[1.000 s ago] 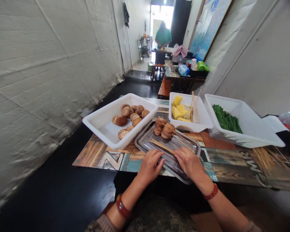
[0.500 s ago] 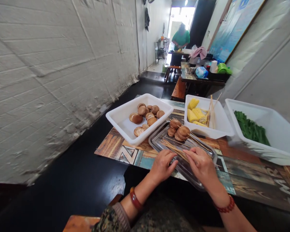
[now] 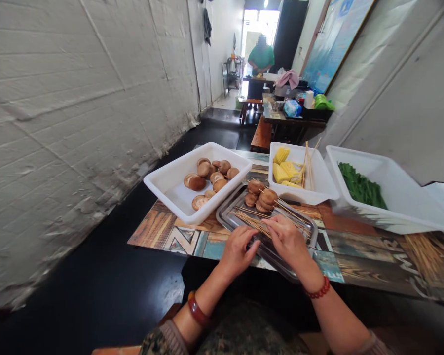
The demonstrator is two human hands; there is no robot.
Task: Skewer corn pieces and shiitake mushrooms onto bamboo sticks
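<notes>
My left hand [image 3: 240, 249] is at the near edge of a clear plastic tray [image 3: 225, 215], fingers bent and the thumb apart, with nothing visible in it. Over the tray, the fingers of my right hand [image 3: 288, 241] close on thin bamboo skewers [image 3: 249, 220]; the skewers' far ends are hidden under that hand. Behind them in the tray lie brown mushrooms [image 3: 268, 197] threaded on skewers. A white tub [image 3: 166, 190] to the left holds several loose mushrooms [image 3: 206, 170], some showing pale undersides.
Behind the tray, a white tub [image 3: 325, 190] contains corn pieces [image 3: 288, 171] and upright skewers. Another tub [image 3: 410, 217] on the right holds green leaves [image 3: 360, 185]. More skewers [image 3: 425, 256] lie on the wood-patterned table [image 3: 358, 256]. A person in green [image 3: 261, 58] stands at a far table.
The view has turned slightly right, so everything sits farther left, and more skewers show at the right. Both hands keep nearly the same pose over the tray.
</notes>
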